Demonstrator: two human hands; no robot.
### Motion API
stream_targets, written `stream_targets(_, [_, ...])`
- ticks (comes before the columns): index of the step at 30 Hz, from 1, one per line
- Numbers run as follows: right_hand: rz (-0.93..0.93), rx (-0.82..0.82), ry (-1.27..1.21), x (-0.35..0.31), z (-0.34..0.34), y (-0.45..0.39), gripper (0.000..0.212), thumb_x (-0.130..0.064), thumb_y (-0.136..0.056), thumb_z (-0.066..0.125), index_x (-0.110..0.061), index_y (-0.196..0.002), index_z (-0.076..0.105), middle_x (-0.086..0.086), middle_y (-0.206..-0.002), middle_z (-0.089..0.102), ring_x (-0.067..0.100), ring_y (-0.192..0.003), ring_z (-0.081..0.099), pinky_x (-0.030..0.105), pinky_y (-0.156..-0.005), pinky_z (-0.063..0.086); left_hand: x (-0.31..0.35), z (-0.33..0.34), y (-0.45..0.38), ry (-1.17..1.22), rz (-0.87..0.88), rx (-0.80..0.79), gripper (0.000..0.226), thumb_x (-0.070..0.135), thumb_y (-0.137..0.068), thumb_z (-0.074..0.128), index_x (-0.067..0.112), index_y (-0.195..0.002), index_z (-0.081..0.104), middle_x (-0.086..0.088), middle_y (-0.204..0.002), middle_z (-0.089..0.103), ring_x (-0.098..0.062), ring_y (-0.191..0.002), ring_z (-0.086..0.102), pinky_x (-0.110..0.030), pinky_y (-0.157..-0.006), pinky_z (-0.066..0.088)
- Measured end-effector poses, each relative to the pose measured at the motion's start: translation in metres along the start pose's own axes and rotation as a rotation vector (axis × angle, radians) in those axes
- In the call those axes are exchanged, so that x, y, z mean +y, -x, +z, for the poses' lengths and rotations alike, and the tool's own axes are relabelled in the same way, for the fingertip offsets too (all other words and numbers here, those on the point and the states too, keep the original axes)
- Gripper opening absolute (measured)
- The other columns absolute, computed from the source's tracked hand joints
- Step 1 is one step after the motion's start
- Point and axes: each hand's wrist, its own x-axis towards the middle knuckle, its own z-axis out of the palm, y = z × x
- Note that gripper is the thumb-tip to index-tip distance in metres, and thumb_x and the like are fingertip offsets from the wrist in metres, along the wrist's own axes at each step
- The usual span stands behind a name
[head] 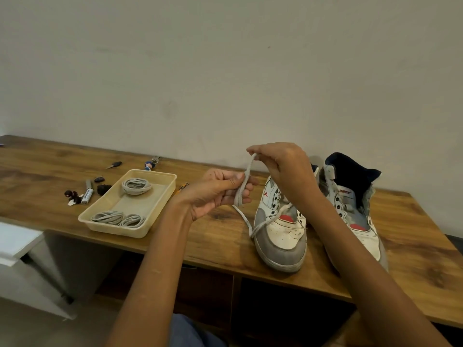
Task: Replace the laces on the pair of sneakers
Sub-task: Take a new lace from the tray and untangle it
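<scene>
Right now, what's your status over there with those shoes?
Both hands gripping one lace: left hand low, right hand pinching its top. Lace trails to near sneaker. Three coiled laces in tray. Nothing blocking.

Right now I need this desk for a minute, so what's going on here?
A person is relacing sneakers. The left hand and right hand both pinch a grey lace that trails down to the left sneaker. The right sneaker shows no lace. Three coiled laces wait in a tray.
</scene>
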Motion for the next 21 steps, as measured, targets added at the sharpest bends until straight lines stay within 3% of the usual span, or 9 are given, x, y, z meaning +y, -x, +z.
stream_targets(7, [-0.109,0.097,0.169,-0.007,-0.003,-0.001,0.027,-0.015,-0.085,0.050,-0.008,-0.095,0.074,0.000,-0.080,0.073,0.021,-0.079,0.070,0.036,-0.078,0.050,-0.002,0.005,-0.002,-0.002,0.067,0.071,0.021,0.011,-0.086,0.052,-0.001,-0.098,0.064,-0.002,-0.072,0.071,-0.009,-0.064,0.067,-0.024,-0.071,0.058])
stream_targets(12, [0.033,0.073,0.104,0.005,0.006,0.009,0.029,-0.020,-0.086,0.049,-0.008,-0.096,0.074,0.002,-0.082,0.074,0.021,-0.077,0.071,0.034,-0.078,0.049,-0.001,0.010,-0.001,0.062,0.110,0.008,0.024,0.018,-0.076,0.057,0.006,-0.087,0.074,-0.006,-0.075,0.072,-0.012,-0.065,0.069,-0.024,-0.068,0.058])
stream_targets(14, [0.092,0.049,0.014,0.002,0.012,0.014,0.030,-0.021,-0.087,0.049,-0.007,-0.093,0.075,0.004,-0.079,0.074,0.021,-0.072,0.070,0.032,-0.070,0.054,-0.001,0.009,0.000,0.047,0.132,-0.004,0.021,0.020,-0.072,0.063,0.008,-0.084,0.076,-0.005,-0.074,0.071,-0.011,-0.064,0.068,-0.024,-0.067,0.058])
stream_targets(17, [0.274,-0.171,-0.076,-0.014,0.026,0.019,0.014,-0.003,-0.086,0.056,-0.001,-0.085,0.070,0.012,-0.071,0.069,0.025,-0.061,0.060,0.038,-0.059,0.051,0.000,0.009,0.001,0.105,0.181,0.019,0.024,0.024,-0.062,0.069,0.009,-0.079,0.077,-0.004,-0.069,0.071,-0.010,-0.060,0.068,-0.022,-0.061,0.057])
stream_targets(19, [0.393,-0.377,-0.172,-0.024,0.030,0.017,0.014,0.002,-0.087,0.054,0.002,-0.086,0.067,0.015,-0.076,0.070,0.025,-0.065,0.062,0.035,-0.064,0.048,0.001,0.008,-0.002,0.222,0.239,0.114,0.023,0.022,-0.061,0.070,0.007,-0.077,0.076,-0.005,-0.068,0.071,-0.010,-0.059,0.068,-0.021,-0.059,0.057])
stream_targets(21, [0.417,-0.521,-0.342,-0.028,0.030,0.013,0.016,-0.002,-0.091,0.053,0.004,-0.085,0.067,0.012,-0.078,0.073,0.024,-0.070,0.069,0.033,-0.073,0.054,0.000,0.003,-0.006,0.339,0.329,0.259,0.017,0.016,-0.074,0.065,0.003,-0.083,0.073,-0.006,-0.073,0.072,-0.011,-0.064,0.069,-0.020,-0.061,0.057])
